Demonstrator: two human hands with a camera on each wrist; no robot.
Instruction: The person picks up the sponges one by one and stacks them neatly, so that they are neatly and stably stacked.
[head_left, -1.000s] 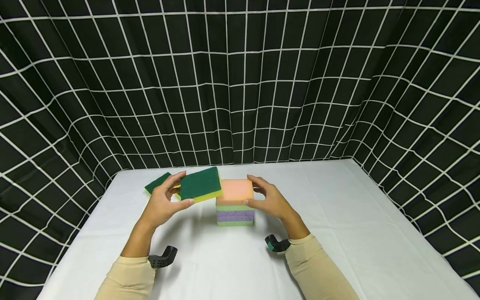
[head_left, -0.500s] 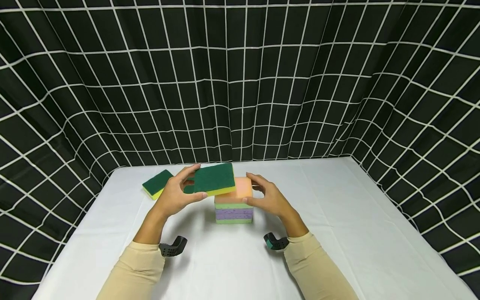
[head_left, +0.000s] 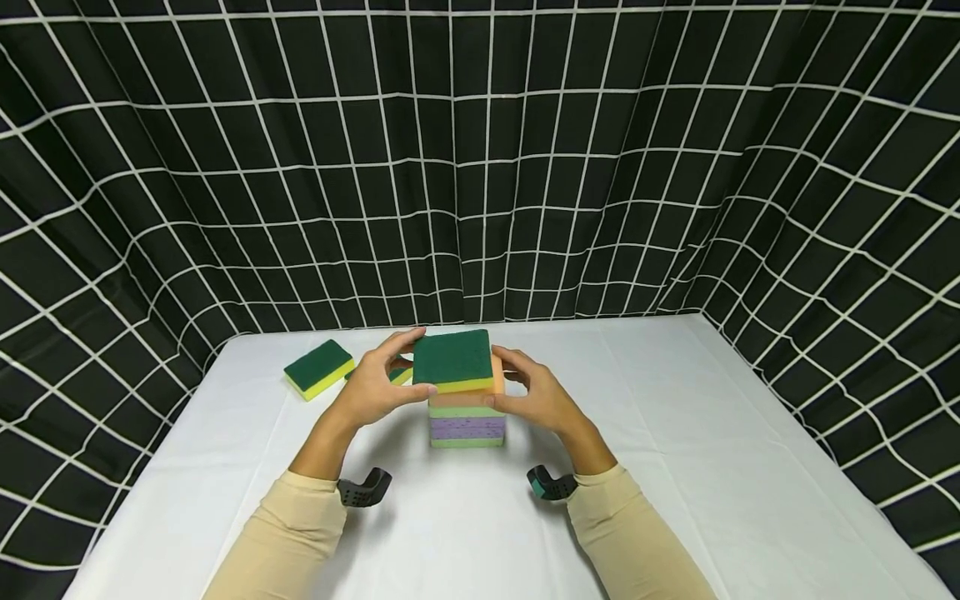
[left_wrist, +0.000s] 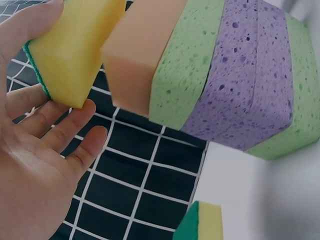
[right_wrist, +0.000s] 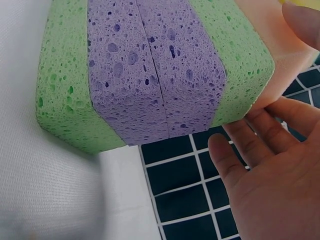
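Observation:
My left hand (head_left: 367,390) grips a scouring sponge (head_left: 452,358), dark green on top and yellow beneath, between thumb and fingers. It is over the top of a sponge stack; in the left wrist view a gap shows between its yellow side (left_wrist: 75,55) and the orange sponge (left_wrist: 137,65). Under the orange one lie a green sponge (head_left: 465,412), two purple sponges (head_left: 467,428) and another green sponge (head_left: 467,443). From the right, my right hand (head_left: 540,393) holds the orange sponge's side, thumb in front and fingers behind.
Another green-and-yellow scouring sponge (head_left: 318,367) lies at the back left of the white table (head_left: 675,433). A further one (head_left: 401,375) is partly hidden behind my left hand. A black curtain with white grid lines (head_left: 480,183) surrounds the table's back and sides.
My left hand has carried the scouring sponge rightward, from the stack's left side to over its top. The right hand stays at the orange sponge.

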